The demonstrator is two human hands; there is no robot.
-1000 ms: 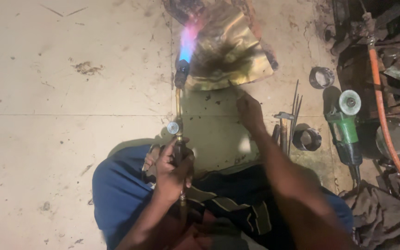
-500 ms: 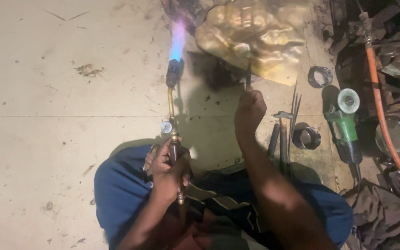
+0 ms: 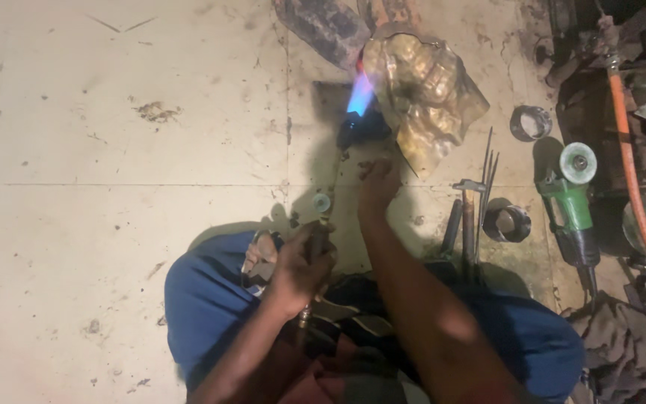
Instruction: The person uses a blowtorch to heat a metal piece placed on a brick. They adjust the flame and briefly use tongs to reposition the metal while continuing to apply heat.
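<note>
My left hand [image 3: 299, 263] grips the handle of a brass gas torch [image 3: 328, 196] that points away from me. Its blue flame [image 3: 360, 93] plays on the left edge of a crumpled brass-coloured metal piece [image 3: 429, 88] lying on the floor. My right hand [image 3: 379, 182] is stretched out just below that piece, its fingers closed on a thin metal rod [image 3: 407, 166] whose tip points at the heated spot. My knees, in blue cloth, frame the bottom of the view.
A green angle grinder [image 3: 573, 203] lies at the right, beside two metal rings [image 3: 530, 122] [image 3: 508, 223]. A hammer and several thin rods [image 3: 469, 213] lie next to my right arm. An orange hose [image 3: 628, 161] runs down the right edge, past tool clutter and a dark cloth [image 3: 626, 352].
Half a second ago the flame stood clear to the left of the brass piece; now it is back on its left edge. My right hand has stayed just below the piece.
</note>
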